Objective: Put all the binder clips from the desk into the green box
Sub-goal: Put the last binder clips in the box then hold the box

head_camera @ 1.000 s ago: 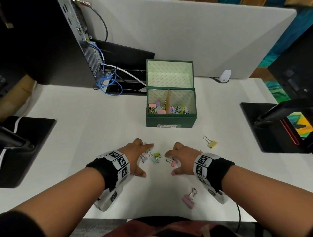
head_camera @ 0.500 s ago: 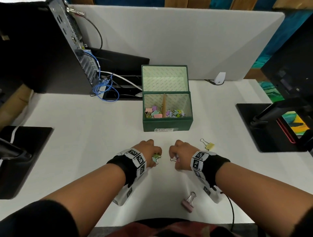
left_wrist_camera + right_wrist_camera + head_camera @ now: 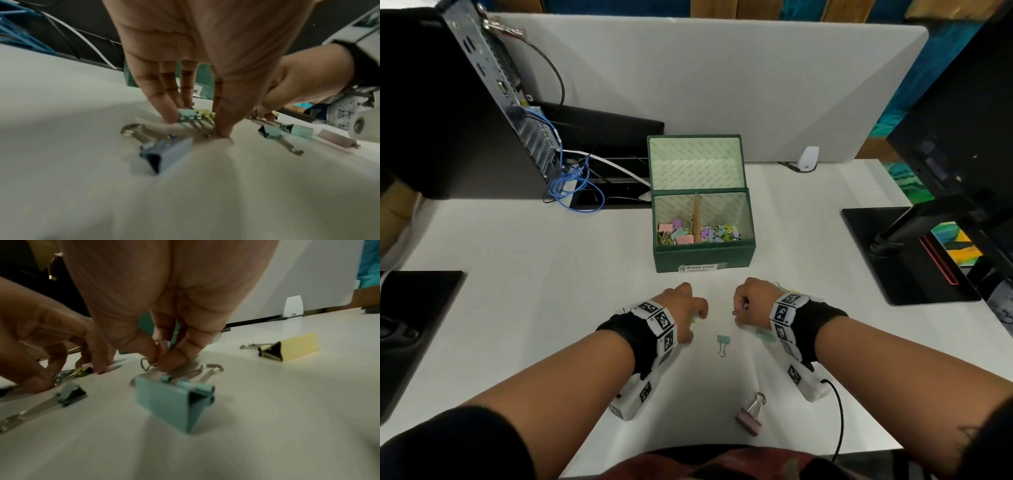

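The green box (image 3: 703,255) stands open mid-desk with several pastel binder clips inside. My left hand (image 3: 697,317) is curled on the desk in front of it; its fingertips pinch a small teal clip (image 3: 186,114) and a yellow-green clip (image 3: 205,114). A blue clip (image 3: 166,152) lies just before that hand. My right hand (image 3: 739,310) pinches a small clip's wire handle (image 3: 147,363); its body is hidden. Loose clips: small teal (image 3: 723,341), larger teal (image 3: 174,400), yellow (image 3: 292,348), pink (image 3: 750,415).
A computer tower (image 3: 482,102) with blue cables (image 3: 575,185) stands at the back left. Black monitor bases sit at the left (image 3: 410,318) and right (image 3: 907,260). A grey divider (image 3: 722,85) closes off the back; the near desk edge is close to the pink clip.
Both hands went from lying spread over the clips to curled, pinching clips. The small teal clip now lies in the open between the hands.
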The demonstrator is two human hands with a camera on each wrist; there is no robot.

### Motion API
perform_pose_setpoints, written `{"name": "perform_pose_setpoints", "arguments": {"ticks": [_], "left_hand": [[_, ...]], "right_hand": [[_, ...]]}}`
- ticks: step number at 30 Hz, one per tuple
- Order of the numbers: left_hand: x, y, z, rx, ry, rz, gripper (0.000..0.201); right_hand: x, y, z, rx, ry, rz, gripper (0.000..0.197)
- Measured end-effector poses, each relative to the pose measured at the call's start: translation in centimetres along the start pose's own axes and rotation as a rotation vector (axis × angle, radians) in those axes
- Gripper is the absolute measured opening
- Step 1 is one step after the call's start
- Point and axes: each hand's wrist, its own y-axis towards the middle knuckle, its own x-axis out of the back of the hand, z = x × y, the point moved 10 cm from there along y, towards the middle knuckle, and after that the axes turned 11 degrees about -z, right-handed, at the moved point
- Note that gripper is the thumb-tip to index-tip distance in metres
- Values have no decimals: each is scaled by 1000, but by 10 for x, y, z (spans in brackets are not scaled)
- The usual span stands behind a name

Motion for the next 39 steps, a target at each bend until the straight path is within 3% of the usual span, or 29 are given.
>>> {"name": "perform_pose_setpoints", "arguments": {"ticks": [5, 10, 13, 16, 20, 22, 26, 29, 33, 39], "left_hand": [[2, 4, 4, 21, -43, 4, 34], [7, 3, 10, 32, -89, -42, 28], [12, 4, 12, 27, -112, -83, 26], [13, 6, 13, 12, -117, -99, 25], [13, 9, 20, 37, -139, -100, 24], [12, 11, 22, 56, -154, -105, 34], [19, 14, 21, 64, -181, -148, 38], [32, 17, 15, 25, -201, -200, 36], [62, 19, 6, 1, -314, -306, 32], [133, 36, -22, -26, -494, -531, 24]], "right_hand": [[16, 0, 2, 0, 67, 6, 12], [95, 18, 21, -24, 437, -331, 14], [113, 27, 30, -18, 503, -402, 27], [104, 29, 29, 14, 440, -377, 34], [86, 13, 35, 162, 275, -311, 27], [64, 0, 45, 287, 140, -187, 25], [7, -21, 50, 377, -93, 159, 30], [-22, -31, 50, 458, -232, 285, 42], [-38, -30, 45, 474, -291, 268, 38], [-34, -21, 28, 347, -177, 203, 31]]}}
